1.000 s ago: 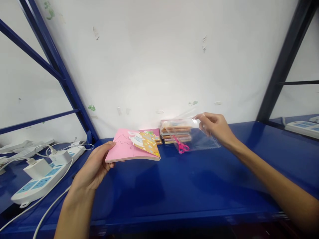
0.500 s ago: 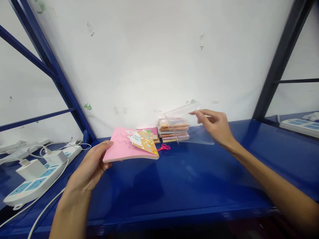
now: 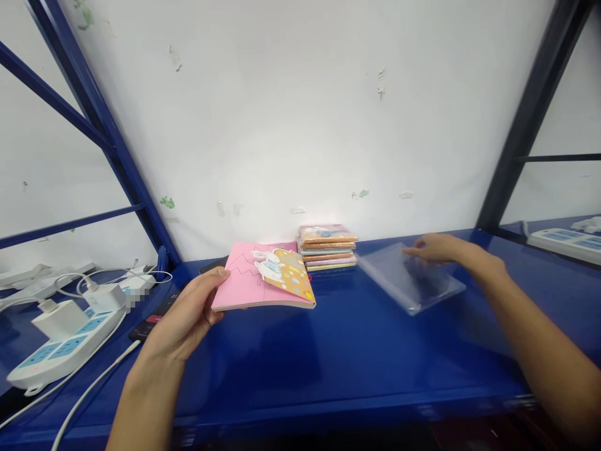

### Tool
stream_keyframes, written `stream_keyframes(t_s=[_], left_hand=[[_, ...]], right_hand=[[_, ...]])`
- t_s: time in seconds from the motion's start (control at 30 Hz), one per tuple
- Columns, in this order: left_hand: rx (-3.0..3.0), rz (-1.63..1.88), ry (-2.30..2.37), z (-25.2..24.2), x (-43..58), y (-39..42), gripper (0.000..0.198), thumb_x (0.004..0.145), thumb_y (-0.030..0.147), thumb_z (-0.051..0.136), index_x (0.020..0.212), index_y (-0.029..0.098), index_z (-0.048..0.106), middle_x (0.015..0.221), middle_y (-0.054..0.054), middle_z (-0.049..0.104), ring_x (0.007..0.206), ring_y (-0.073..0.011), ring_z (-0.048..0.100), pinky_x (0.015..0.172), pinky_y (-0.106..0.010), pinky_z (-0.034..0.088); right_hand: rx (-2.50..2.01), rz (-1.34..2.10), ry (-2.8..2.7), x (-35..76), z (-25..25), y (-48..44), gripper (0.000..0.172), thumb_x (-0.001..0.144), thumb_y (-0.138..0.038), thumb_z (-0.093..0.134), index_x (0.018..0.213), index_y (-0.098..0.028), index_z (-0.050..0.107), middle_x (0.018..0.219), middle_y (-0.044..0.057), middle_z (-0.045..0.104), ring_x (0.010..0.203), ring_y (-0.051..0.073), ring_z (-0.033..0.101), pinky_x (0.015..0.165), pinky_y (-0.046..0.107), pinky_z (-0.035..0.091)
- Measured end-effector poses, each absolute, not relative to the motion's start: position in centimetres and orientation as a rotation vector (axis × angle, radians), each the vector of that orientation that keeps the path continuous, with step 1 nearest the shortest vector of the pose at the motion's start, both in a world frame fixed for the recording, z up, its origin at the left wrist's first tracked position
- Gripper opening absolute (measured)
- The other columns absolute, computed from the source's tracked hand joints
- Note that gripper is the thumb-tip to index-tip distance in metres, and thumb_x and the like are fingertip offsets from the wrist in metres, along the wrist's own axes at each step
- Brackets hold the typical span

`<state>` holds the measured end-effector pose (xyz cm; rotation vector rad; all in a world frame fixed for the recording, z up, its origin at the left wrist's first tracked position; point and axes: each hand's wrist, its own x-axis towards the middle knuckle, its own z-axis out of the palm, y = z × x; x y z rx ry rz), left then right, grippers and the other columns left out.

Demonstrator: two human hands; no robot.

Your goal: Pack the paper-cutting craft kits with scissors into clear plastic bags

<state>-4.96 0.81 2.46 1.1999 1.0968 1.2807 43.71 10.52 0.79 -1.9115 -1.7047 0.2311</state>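
Note:
My left hand (image 3: 188,319) grips the near-left corner of a pink booklet (image 3: 256,285) with a cartoon picture on its cover, holding it just above the blue shelf (image 3: 328,357). My right hand (image 3: 434,248) lies flat, fingers stretched, on a clear plastic bag (image 3: 409,283) that rests on the shelf to the right. Between the two hands, against the white wall, stands a small stack of colourful booklets (image 3: 327,247). The pink scissors are not in sight.
At the left are white power strips (image 3: 56,347) with plugged chargers (image 3: 61,316) and white cables, and a dark phone (image 3: 153,319) beside my left wrist. Dark blue rack posts (image 3: 530,119) rise at both sides. Another power strip (image 3: 563,239) lies far right.
My right hand lowered the clear bag from in front of the stack and laid it flat on the shelf to the right. The pink scissors dropped out and are now hidden. The booklet shifted slightly right.

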Motion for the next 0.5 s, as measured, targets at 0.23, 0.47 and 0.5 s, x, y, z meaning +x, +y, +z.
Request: stream_keyframes(t_s=[0.23, 0.47, 0.5], left_hand=[[1.202, 1.172, 1.019, 2.1, -2.4, 0.3, 0.038, 0.076, 0.044, 0.084, 0.074, 0.016, 0.059, 0.057, 0.007, 0.05, 0.044, -0.0027, 0.036, 0.038, -0.012, 0.037], [1.185, 1.091, 1.04, 1.2, -0.6, 0.3, 0.026, 0.081, 0.035, 0.081, 0.091, 0.016, 0.067, 0.075, 0.0, 0.066, 0.055, -0.01, 0.061, 0.044, -0.017, 0.052], [1.192, 1.056, 1.081, 1.1, -0.7, 0.4, 0.025, 0.083, 0.034, 0.078, 0.098, 0.016, 0.068, 0.08, -0.003, 0.07, 0.06, -0.0136, 0.067, 0.045, -0.019, 0.055]], right_hand=[[-1.744, 0.427, -1.8, 36.3, 1.9, 8.3, 0.076, 0.095, -0.078, 0.029, 0.082, -0.018, 0.074, 0.088, 0.014, 0.076, 0.08, 0.026, 0.07, 0.067, 0.034, 0.05], [-0.998, 1.502, -1.86, 28.2, -1.0, 5.8, 0.052, 0.085, -0.069, 0.067, 0.079, -0.018, 0.065, 0.064, 0.0, 0.064, 0.051, 0.009, 0.053, 0.042, 0.02, 0.028], [-0.997, 1.472, -1.831, 28.0, -1.3, 5.8, 0.048, 0.084, -0.064, 0.072, 0.073, -0.018, 0.063, 0.061, -0.002, 0.06, 0.05, 0.007, 0.049, 0.043, 0.02, 0.027]])
